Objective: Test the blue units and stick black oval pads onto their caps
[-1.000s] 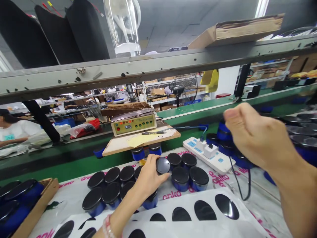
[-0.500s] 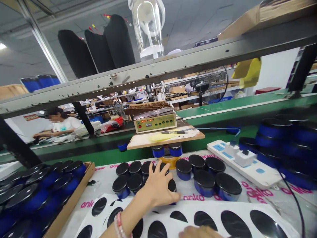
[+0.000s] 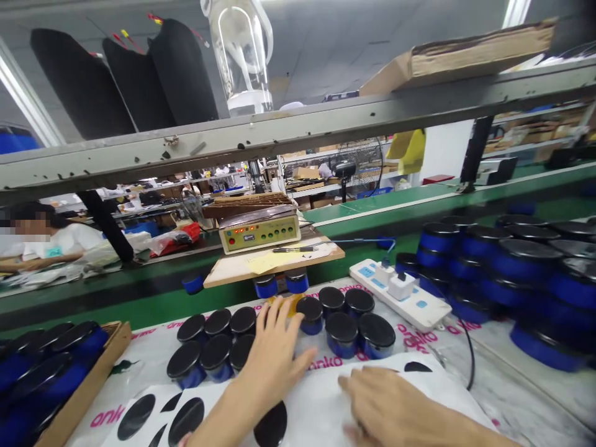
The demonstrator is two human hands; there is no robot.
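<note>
My left hand (image 3: pixel 275 351) reaches over the bench, fingers spread, beside a group of round blue canisters (image 3: pixel 216 357) with glossy black tops. It partly covers the nearest ones; whether it touches them I cannot tell. My right hand (image 3: pixel 388 400) is low over a white sheet (image 3: pixel 321 397), its fingers bent downward and smeared by motion, so any hold is unclear. Black round stickers (image 3: pixel 186 419) show on white sheets at the left, and one black oval (image 3: pixel 418 367) shows beyond my right hand. More canisters (image 3: pixel 342 335) stand beyond both hands.
A cardboard tray (image 3: pixel 88 385) of canisters sits at left. Stacked canisters (image 3: pixel 526 267) fill the right side, near a white power strip (image 3: pixel 400 295) with a cable. A control box (image 3: pixel 261 231) stands on a raised board (image 3: pixel 274 264). A shelf beam (image 3: pixel 298 127) crosses above.
The view has swung right. My left hand has come back from the middle canisters, and my right hand has come further into view. Plain white now shows where several black ovals were.
</note>
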